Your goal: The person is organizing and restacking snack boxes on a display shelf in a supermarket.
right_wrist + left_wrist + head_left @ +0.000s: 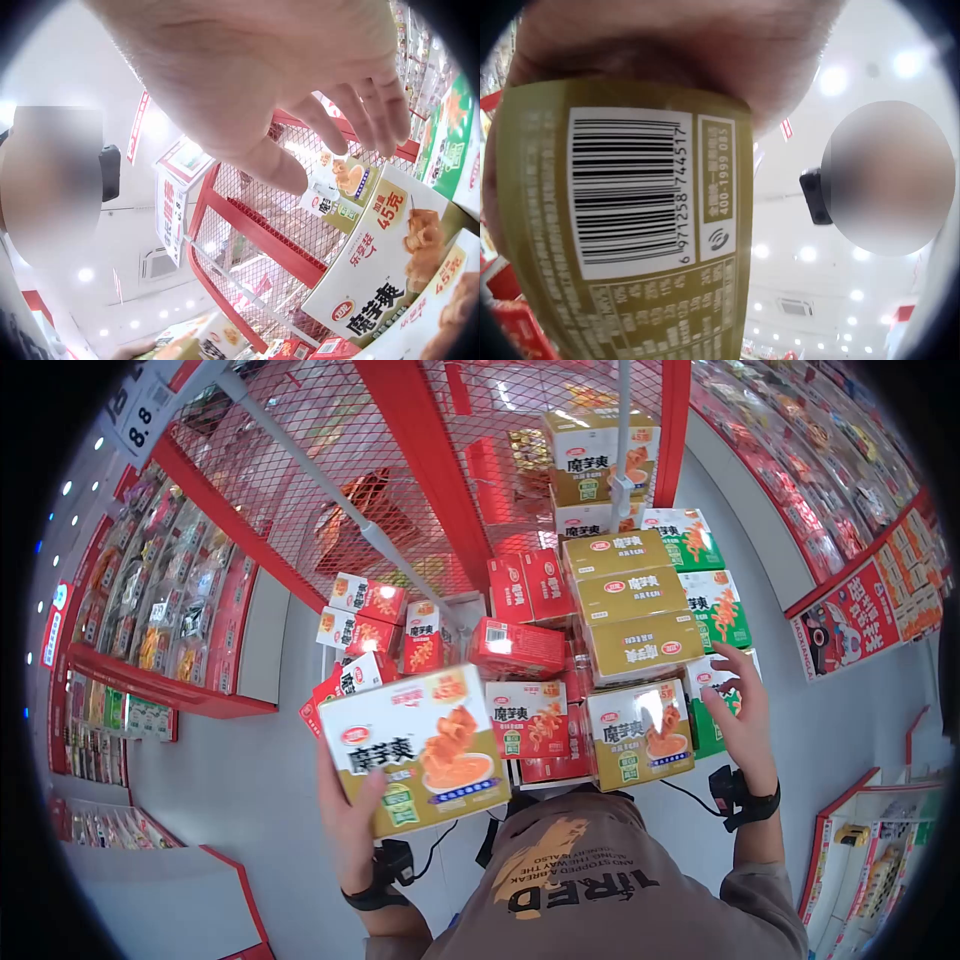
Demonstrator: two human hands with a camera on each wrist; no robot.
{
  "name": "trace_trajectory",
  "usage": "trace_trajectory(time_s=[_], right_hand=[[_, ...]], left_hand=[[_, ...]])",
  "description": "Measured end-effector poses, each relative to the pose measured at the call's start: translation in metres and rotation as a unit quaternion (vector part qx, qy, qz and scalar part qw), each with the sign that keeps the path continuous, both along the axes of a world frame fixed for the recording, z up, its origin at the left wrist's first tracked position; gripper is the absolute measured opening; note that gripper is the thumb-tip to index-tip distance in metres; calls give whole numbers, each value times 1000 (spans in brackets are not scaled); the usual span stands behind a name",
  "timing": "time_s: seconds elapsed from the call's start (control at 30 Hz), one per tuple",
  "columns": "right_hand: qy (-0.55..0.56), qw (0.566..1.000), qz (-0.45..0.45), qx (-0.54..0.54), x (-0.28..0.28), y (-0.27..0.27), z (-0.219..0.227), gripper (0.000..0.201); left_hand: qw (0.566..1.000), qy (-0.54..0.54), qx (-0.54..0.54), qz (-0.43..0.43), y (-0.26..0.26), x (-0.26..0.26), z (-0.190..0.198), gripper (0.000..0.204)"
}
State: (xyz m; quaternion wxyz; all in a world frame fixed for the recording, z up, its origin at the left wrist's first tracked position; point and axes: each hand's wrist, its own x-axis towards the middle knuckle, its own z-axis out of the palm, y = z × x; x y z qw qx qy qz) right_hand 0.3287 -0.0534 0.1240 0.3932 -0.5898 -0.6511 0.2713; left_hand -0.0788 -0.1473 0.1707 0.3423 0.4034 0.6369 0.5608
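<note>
In the head view my left hand (352,822) grips a white and gold snack box (415,750) at its left side, thumb across the front. The box is tilted, its printed front facing up. Its gold side with a barcode (630,191) fills much of the left wrist view, under the palm. My right hand (742,722) is raised with spread, slightly bent fingers, holding nothing. It hovers by a green and white box (708,730), right of a gold and white box (640,735). The right wrist view shows its fingers above a similar gold and white box (367,262).
Gold boxes (640,600) are stacked in the middle of the display, with green boxes (722,610) to their right and red boxes (518,647) to their left. Behind stands a red mesh frame (430,450) with a white pole (370,535). Snack shelves (170,610) flank the aisle.
</note>
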Motion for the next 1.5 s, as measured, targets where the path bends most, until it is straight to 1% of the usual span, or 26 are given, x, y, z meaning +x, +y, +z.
trace_trajectory(time_s=[0.13, 0.23, 0.27, 0.3, 0.37, 0.4, 0.5, 0.6, 0.7, 0.73, 0.83, 0.87, 0.9, 0.93, 0.97, 1.0, 1.03, 1.07, 1.1, 1.17, 1.23, 1.27, 1.3, 1.37, 1.4, 1.5], right_hand=[[35, 999, -21, -34, -4, 1, -6, 50], [13, 999, -32, -15, -10, 6, -17, 51], [-2, 999, -39, -5, -11, 8, -21, 51], [-52, 997, -57, 26, -13, 10, -24, 52], [-155, 979, -101, 81, -11, 16, -27, 53], [-131, 986, -98, 35, -3, 21, -32, 55], [97, 985, -93, -113, -4, 37, -19, 60], [109, 960, -77, -245, -3, 58, -6, 63], [29, 965, -27, -258, -4, 70, -5, 60], [45, 969, -5, -242, -7, 69, -4, 58], [35, 976, 10, -216, -9, 69, -11, 57], [37, 977, 17, -210, -8, 69, -14, 55], [34, 978, 12, -208, -8, 70, -15, 55], [29, 978, 10, -205, -8, 70, -16, 55], [24, 979, 8, -202, -8, 69, -17, 54], [16, 983, 15, -185, -8, 70, -20, 54], [-1, 983, 10, -183, -8, 68, -19, 55], [-18, 983, 6, -181, -12, 67, -14, 55], [-34, 984, 2, -177, -14, 65, -9, 55], [-35, 991, 4, -126, -11, 66, -21, 54], [-37, 994, -6, -102, -14, 63, -25, 52], [-44, 994, -8, -97, -14, 60, -23, 48], [-31, 996, -3, -86, -18, 55, -18, 46], [0, 998, 5, -64, -30, 41, -2, 43], [4, 996, -5, -94, -38, 32, 12, 43], [23, 997, 64, -44, -59, 11, 41, 47]], left_hand=[[990, -71, 60, 103, 11, -70, 15, 50], [994, -91, -37, 41, 41, -115, 10, 39], [994, -93, -54, 32, 48, -125, -7, 38], [992, -96, -73, 21, 55, -134, -24, 36], [990, -103, -94, 30, 53, -141, -34, 39], [989, -103, -98, 40, 50, -140, -39, 39], [985, -126, -117, 17, 47, -144, -50, 46], [976, -177, -120, -25, 44, -167, -63, 54], [996, -70, 0, 59, 40, -138, -59, 49], [973, 87, 26, 210, 39, -119, -55, 36], [904, 249, 188, 291, 9, -86, -32, 33], [928, 197, 273, 162, 4, -65, -32, 32], [925, 138, 352, 33, 2, -34, -31, 31], [935, 128, 317, -88, 11, 2, -31, 30], [958, 18, 203, -203, 22, 36, -29, 29], [948, -80, 78, -298, 42, 62, -30, 36], [936, -103, 39, -335, 66, 86, -54, 48], [938, -95, -4, -334, 85, 109, -84, 61], [935, -53, 2, -350, 105, 129, -112, 67], [929, -10, 21, -369, 124, 160, -132, 76], [927, -11, 43, -372, 128, 179, -132, 82], [934, 52, 36, -352, 125, 179, -132, 77], [931, 29, 41, -360, 120, 176, -126, 79], [925, -13, 51, -375, 104, 167, -104, 84], [931, 1, 66, -359, 94, 161, -92, 83], [946, 47, 103, -304, 71, 134, -58, 78]])
